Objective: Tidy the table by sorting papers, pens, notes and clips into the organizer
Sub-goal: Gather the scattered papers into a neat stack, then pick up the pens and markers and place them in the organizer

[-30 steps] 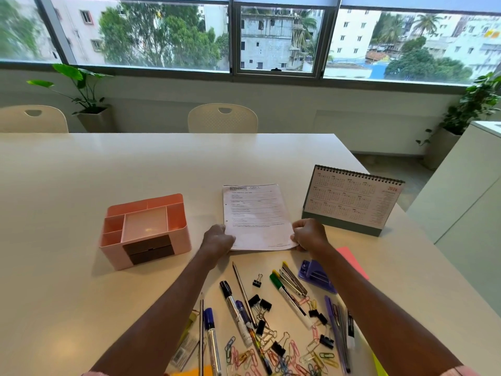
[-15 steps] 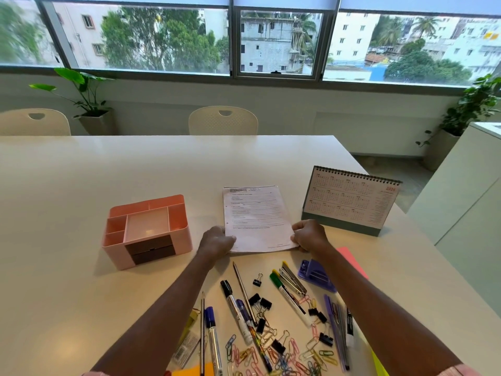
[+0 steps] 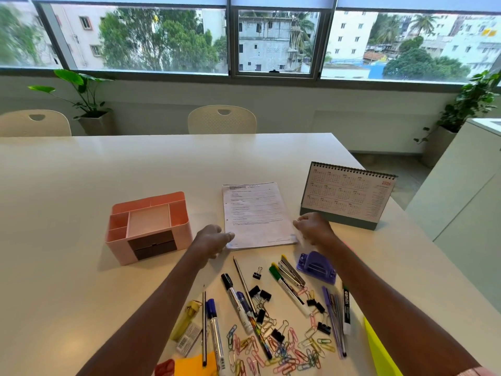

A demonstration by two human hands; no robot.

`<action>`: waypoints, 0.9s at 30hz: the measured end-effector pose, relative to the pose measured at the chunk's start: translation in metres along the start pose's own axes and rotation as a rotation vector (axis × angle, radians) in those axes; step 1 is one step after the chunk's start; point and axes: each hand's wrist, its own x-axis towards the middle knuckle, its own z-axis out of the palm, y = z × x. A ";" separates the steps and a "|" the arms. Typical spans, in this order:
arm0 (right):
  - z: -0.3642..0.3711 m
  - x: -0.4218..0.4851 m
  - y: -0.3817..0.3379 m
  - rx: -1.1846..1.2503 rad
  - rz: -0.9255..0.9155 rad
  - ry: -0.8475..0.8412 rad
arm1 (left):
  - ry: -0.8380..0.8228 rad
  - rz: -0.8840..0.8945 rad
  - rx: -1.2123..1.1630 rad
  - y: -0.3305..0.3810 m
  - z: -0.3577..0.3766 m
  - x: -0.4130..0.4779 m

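Now | left hand (image 3: pixel 212 241) + right hand (image 3: pixel 313 229) | hold papers (image 3: pixel 254 213) at side edges

White table (image 3: pixel 81 185), glossy, and everything sits in its near-right part. Pink organizer (image 3: pixel 179 234) stands left of centre, compartments up, dark drawers facing the camera. Stack of papers (image 3: pixel 257 213) lies flat just right of it, printed side up. Desk calendar (image 3: pixel 347 196) stands upright right of the stack. Purple hole punch (image 3: pixel 315 267) sits nearer the camera than the calendar. Near edge is a loose scatter:
- black-capped marker (image 3: pixel 235 297), green-capped marker (image 3: pixel 288 289), blue-capped marker (image 3: pixel 215 327)
- purple pens (image 3: pixel 334 321)
- black binder clips (image 3: pixel 257 272)
- coloured paper clips (image 3: pixel 284 354) (many overlapping)
- yellow highlighter (image 3: pixel 187 318)
- orange sticky notes (image 3: pixel 195 365), cut off by the frame
- a yellow-green sheet (image 3: pixel 379 351) at far right
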 end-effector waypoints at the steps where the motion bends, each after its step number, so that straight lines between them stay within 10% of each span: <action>1: -0.003 -0.004 -0.002 0.016 -0.009 -0.003 | -0.002 0.003 -0.005 -0.001 0.000 -0.005; 13: -0.011 -0.088 -0.008 0.155 -0.228 -0.074 | 0.171 0.288 0.168 -0.034 -0.018 -0.096; 27: 0.031 -0.181 0.021 0.050 -0.492 -0.161 | 0.368 0.176 0.297 -0.102 -0.066 -0.150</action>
